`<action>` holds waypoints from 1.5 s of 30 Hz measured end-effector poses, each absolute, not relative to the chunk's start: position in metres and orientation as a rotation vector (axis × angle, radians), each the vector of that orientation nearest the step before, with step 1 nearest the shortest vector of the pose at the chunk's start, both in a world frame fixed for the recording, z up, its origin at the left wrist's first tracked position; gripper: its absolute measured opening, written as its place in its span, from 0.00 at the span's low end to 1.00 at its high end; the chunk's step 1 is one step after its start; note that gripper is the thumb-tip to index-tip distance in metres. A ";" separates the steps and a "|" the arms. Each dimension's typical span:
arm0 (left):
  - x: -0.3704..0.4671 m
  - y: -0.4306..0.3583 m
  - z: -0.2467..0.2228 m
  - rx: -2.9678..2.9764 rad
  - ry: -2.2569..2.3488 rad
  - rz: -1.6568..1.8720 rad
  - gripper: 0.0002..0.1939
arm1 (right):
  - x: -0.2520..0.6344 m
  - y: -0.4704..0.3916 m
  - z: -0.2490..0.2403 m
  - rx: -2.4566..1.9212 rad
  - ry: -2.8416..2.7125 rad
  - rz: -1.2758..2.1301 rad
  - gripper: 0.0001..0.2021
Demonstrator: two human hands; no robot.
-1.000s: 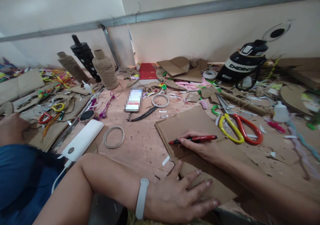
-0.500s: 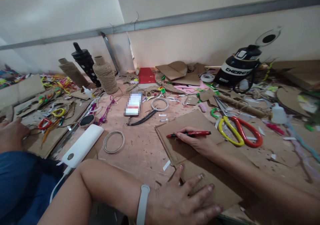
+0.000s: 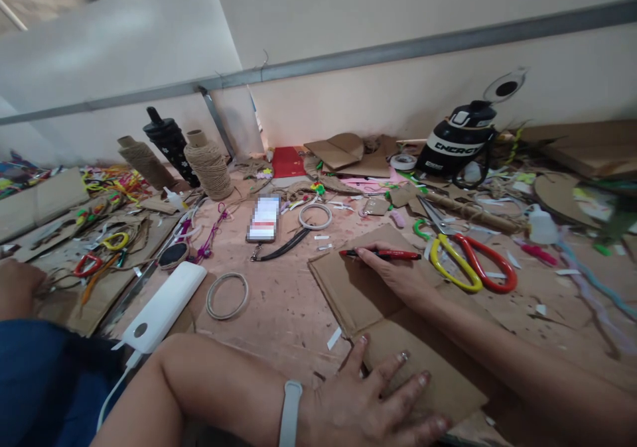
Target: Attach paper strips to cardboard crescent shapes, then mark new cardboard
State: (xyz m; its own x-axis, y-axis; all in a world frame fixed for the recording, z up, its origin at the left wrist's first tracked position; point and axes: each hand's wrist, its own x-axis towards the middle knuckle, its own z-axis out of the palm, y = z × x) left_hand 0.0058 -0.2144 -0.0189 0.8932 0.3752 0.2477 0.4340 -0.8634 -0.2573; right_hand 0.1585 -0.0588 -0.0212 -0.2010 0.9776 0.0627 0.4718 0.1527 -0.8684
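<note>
Brown cardboard (image 3: 358, 288) lies at an angle on the table in front of me. My right hand (image 3: 393, 271) holds a red and black marker (image 3: 398, 255) over its upper part, with the marker lying nearly level and its dark tip pointing left. Spread flat across the cardboard's lower part is my left hand (image 3: 373, 394), fingers apart, a light band on the wrist. Scissors (image 3: 462, 261) with one yellow and one red handle rest just right of the cardboard. A tape roll (image 3: 227, 296) and a phone (image 3: 263, 219) lie to the left.
A white power bank (image 3: 164, 308) with a cable lies at left, near another person's hand (image 3: 20, 284) and blue sleeve. Twine spools (image 3: 209, 165) and a dark bottle stand behind. A black bottle (image 3: 455, 142), small glue bottle (image 3: 542, 225) and cardboard scraps are at right.
My right hand and the marker have shifted slightly right and up on the cardboard. My left hand stays flat. The view has tilted a little, and the other person's hand has moved slightly left.
</note>
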 end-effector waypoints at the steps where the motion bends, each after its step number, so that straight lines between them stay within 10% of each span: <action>1: 0.006 -0.214 -0.019 -2.751 -0.605 -0.271 0.23 | 0.160 -0.059 -0.020 -1.391 -1.756 0.951 0.14; 31: 0.007 -0.215 -0.039 -2.708 -0.603 -0.389 0.24 | 0.185 -0.050 -0.019 -1.474 -1.433 0.759 0.15; 45: -0.061 -0.180 0.047 -3.376 -0.556 0.153 0.26 | 0.237 -0.065 -0.005 -1.291 -1.323 1.049 0.15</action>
